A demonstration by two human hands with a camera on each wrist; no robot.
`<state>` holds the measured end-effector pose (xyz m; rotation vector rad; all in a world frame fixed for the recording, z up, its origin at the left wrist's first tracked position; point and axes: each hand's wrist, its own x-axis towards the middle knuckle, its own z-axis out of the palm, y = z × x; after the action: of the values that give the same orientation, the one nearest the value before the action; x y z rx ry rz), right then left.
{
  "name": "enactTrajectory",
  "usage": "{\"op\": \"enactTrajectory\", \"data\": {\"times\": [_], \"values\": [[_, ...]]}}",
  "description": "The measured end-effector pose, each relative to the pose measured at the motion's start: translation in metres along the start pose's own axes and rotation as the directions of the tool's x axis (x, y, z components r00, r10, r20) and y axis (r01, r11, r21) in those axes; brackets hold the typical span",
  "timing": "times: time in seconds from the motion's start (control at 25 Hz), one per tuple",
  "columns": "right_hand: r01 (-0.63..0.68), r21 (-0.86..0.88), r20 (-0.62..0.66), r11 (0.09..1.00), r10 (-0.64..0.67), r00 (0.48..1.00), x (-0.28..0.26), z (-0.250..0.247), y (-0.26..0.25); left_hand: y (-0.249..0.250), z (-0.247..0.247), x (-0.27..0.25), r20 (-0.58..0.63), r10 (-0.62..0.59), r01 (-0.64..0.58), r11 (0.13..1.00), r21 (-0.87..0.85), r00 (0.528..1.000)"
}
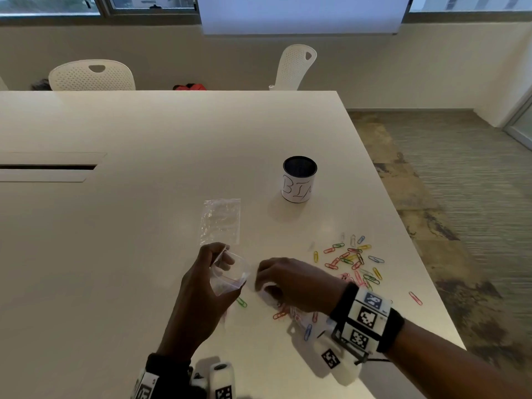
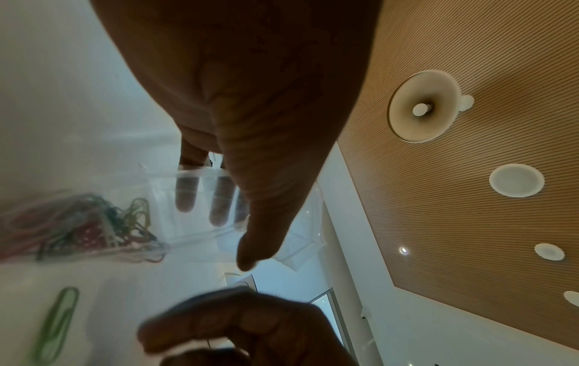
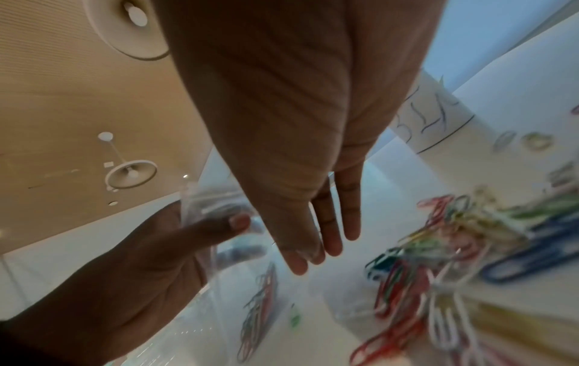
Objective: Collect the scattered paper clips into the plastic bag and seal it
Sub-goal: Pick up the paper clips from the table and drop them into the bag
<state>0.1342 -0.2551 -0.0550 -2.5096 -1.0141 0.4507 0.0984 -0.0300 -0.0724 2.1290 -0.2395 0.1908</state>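
Note:
My left hand holds a clear plastic bag up off the table, thumb in front and fingers behind the film. Several coloured clips lie inside it. My right hand is just right of the bag's mouth, its fingertips drawn close together. Whether a clip sits between them is not visible. Loose paper clips are scattered to the right, more lie under my right wrist, and one green clip lies below the bag.
A second clear bag lies flat beyond my left hand. A cup labelled BIN stands further back. One pink clip lies near the table's right edge. White chairs stand behind the table.

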Motion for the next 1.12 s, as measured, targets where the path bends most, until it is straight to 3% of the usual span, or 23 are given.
{"op": "enactTrajectory", "data": {"times": [0.12, 0.24, 0.48, 0.68, 0.8, 0.92, 1.12], "values": [[0.126, 0.017, 0.029, 0.992, -0.127, 0.992, 0.009, 0.015, -0.016, 0.001, 0.0, 0.0, 0.004, -0.014, 0.014, 1.0, -0.01, 1.0], [0.151, -0.021, 0.086, 0.988, -0.149, 0.985, 0.008, 0.025, -0.01, 0.004, 0.003, -0.001, -0.001, -0.002, 0.002, 1.0, -0.013, 1.0], [0.009, -0.055, 0.074, 0.998, -0.005, 0.997, -0.024, -0.002, 0.02, 0.006, 0.008, -0.002, 0.024, 0.028, -0.027, 0.999, -0.02, 0.999], [-0.185, -0.081, -0.046, 0.979, 0.182, 0.982, -0.04, -0.018, 0.035, 0.01, 0.018, 0.002, 0.039, 0.014, -0.011, 0.997, -0.075, 0.999], [-0.265, -0.131, 0.013, 0.955, 0.269, 0.963, -0.042, -0.014, 0.031, 0.01, 0.025, 0.004, 0.058, 0.016, -0.011, 0.997, -0.078, 0.998], [-0.247, -0.177, 0.003, 0.953, 0.251, 0.968, -0.037, -0.001, 0.023, 0.01, 0.03, 0.006, 0.089, 0.018, -0.014, 0.998, -0.055, 0.996], [-0.222, -0.112, -0.059, 0.969, 0.216, 0.975, -0.035, 0.01, 0.014, 0.01, 0.034, 0.008, 0.115, 0.007, -0.003, 0.999, -0.039, 0.993]]}}
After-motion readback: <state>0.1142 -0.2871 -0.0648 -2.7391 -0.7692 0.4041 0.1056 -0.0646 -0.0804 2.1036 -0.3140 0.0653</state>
